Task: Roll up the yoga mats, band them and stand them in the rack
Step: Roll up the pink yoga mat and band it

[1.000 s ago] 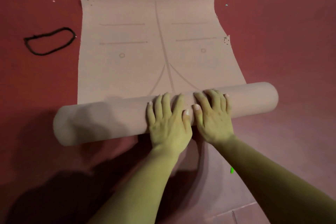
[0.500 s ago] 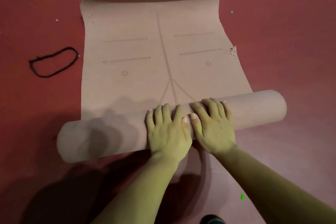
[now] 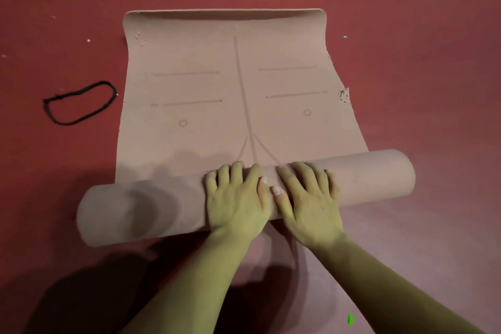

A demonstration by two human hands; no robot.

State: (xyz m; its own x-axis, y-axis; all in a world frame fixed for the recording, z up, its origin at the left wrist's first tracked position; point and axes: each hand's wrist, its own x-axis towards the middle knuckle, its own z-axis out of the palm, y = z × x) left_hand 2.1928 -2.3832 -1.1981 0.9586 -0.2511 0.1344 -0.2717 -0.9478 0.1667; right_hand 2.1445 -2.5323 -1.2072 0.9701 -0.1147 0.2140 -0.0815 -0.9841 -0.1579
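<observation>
Fingers (image 3: 237, 175) of both my hands lay straight and spread, pressing flat on top of the rolled part of the yoga mat (image 3: 374, 176), gripping nothing. My left hand (image 3: 238, 203) and right hand (image 3: 309, 206) sat side by side at the roll's middle, thumbs nearly touching. The roll's long axis ran crosswise under my fingers, its right end slightly farther from me than its left. Straight beyond my fingertips the unrolled stretch (image 3: 189, 84) lay flat on the red floor (image 3: 420, 62), so the push would likely go forward. The mat looked matte, dusty pink and rubbery, with faint printed lines and chipped edges. A thin black band (image 3: 81, 103) lay looped well left of my left fingers, nearer that hand.
</observation>
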